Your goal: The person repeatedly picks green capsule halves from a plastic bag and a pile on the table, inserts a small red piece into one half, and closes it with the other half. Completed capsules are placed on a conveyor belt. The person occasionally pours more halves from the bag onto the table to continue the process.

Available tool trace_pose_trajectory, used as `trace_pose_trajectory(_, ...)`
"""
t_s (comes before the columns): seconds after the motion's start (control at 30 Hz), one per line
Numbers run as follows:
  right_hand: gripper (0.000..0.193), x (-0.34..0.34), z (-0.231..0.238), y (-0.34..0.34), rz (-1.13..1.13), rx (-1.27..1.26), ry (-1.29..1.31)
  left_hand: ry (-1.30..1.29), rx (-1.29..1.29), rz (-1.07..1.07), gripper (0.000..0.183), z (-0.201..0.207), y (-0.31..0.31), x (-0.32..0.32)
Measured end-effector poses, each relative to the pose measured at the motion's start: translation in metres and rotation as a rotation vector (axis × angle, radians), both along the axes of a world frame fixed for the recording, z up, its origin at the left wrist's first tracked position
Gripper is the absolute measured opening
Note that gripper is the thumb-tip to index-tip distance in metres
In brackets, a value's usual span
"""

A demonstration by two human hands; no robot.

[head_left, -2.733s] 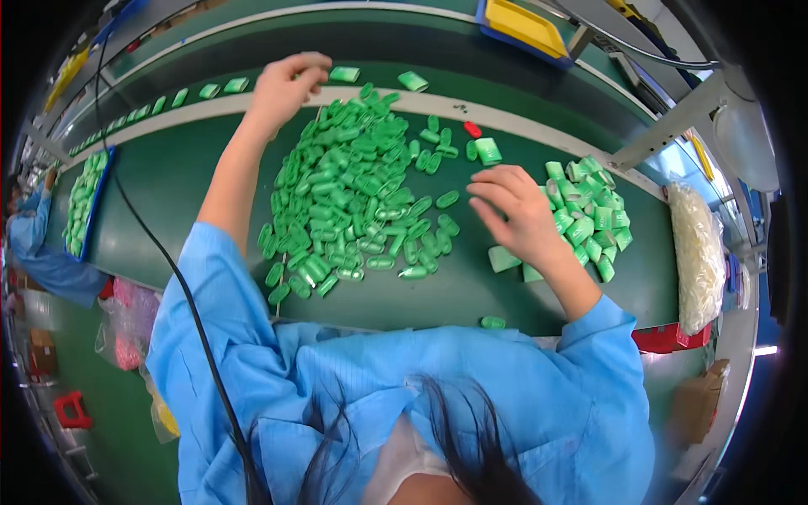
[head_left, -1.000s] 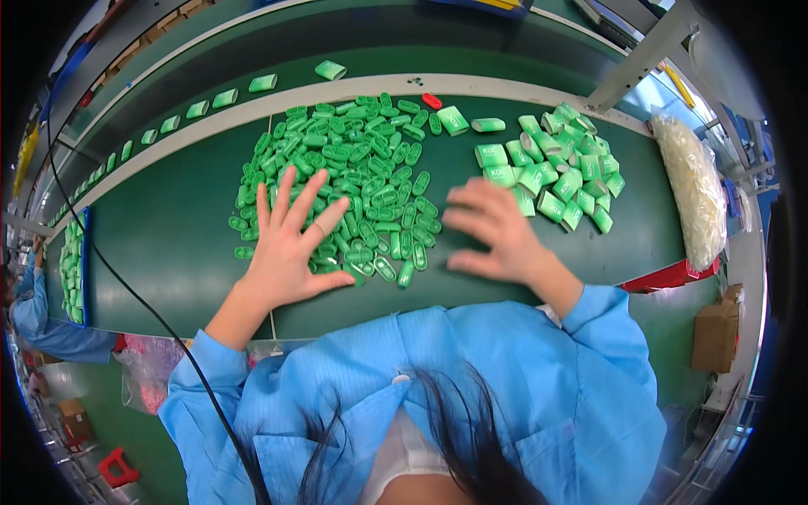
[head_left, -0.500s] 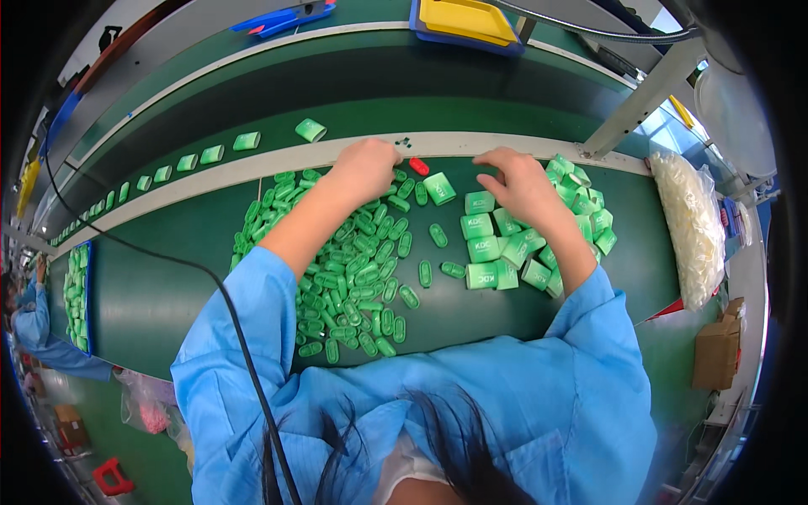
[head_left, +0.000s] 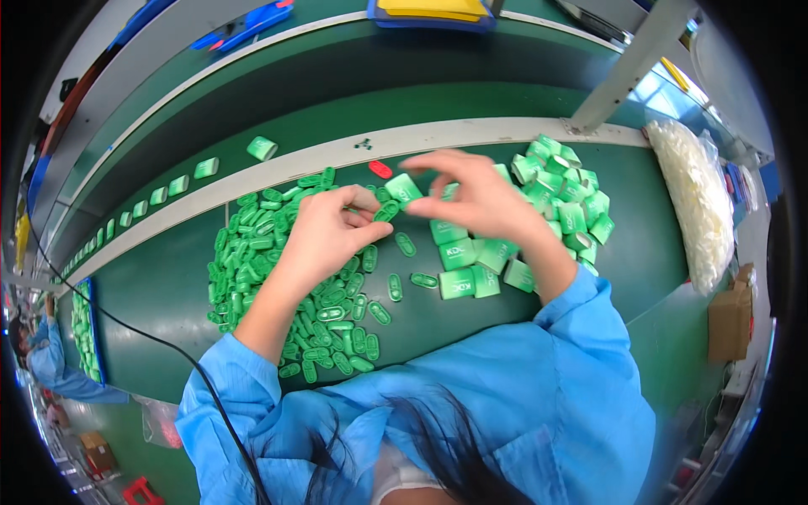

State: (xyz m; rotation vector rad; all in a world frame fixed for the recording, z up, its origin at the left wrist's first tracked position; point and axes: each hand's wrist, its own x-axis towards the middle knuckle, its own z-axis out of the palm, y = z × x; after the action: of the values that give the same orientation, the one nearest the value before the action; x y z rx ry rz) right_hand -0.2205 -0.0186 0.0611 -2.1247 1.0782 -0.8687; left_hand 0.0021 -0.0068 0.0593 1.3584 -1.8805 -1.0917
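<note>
My left hand (head_left: 337, 227), at the right side of a pile of small green oval plastic pieces (head_left: 252, 244), is closed with one green oval piece (head_left: 387, 210) between thumb and fingers. Opposite it, my right hand (head_left: 471, 195) has thumb and fingers spread around a single green-and-white card sleeve (head_left: 404, 189); whether they touch it I cannot tell. More flat open-ended sleeves (head_left: 572, 217) are heaped under and beyond my right forearm. A red oval piece (head_left: 380, 169) lies by the white rail, just past the single sleeve.
Beyond the white rail (head_left: 454, 132), a row of sleeves (head_left: 206, 167) runs off to the left on the green belt. Tiny dark bits (head_left: 363, 144) sit on the rail. A bag of pale pieces (head_left: 686, 206) stands at right. A thin black cable (head_left: 143, 332) crosses the left side.
My left hand has come back from the rail and now holds a green oval piece. My right hand has moved left to the single sleeve. The whole view has shifted slightly.
</note>
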Motion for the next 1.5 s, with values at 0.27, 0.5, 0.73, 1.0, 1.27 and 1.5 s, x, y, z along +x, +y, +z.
trace_pose_trajectory(0.27, 0.014, 0.028, -0.009, 0.009, 0.14, 0.068, -0.263, 0.58, 0.547, -0.176, 0.022, -0.007, -0.01, 0.009)
trace_pose_trajectory(0.5, 0.023, 0.008, -0.008, -0.033, -0.157, 0.292, -0.152, 0.831, 0.554, -0.08, 0.032, -0.018, -0.029, 0.019)
trace_pose_trajectory(0.73, 0.039, 0.034, -0.042, -0.033, -0.155, -0.111, 0.414, 0.711, 0.458, 0.004, 0.037, -0.023, -0.033, 0.016)
trace_pose_trajectory(1.0, 0.026, 0.031, 0.005, -0.026, -0.071, 0.581, -0.536, 0.74, 0.377, 0.0, 0.026, -0.03, -0.034, 0.023)
trace_pose_trajectory(1.27, 0.027, 0.041, -0.025, -0.025, -0.041, 0.587, -0.597, 0.665, 0.207, 0.11, 0.024, -0.037, -0.032, 0.019)
trace_pose_trajectory(1.5, 0.027, 0.039, -0.026, -0.021, -0.046, 0.559, -0.586, 0.611, 0.112, 0.146, 0.028, -0.026, -0.022, 0.012)
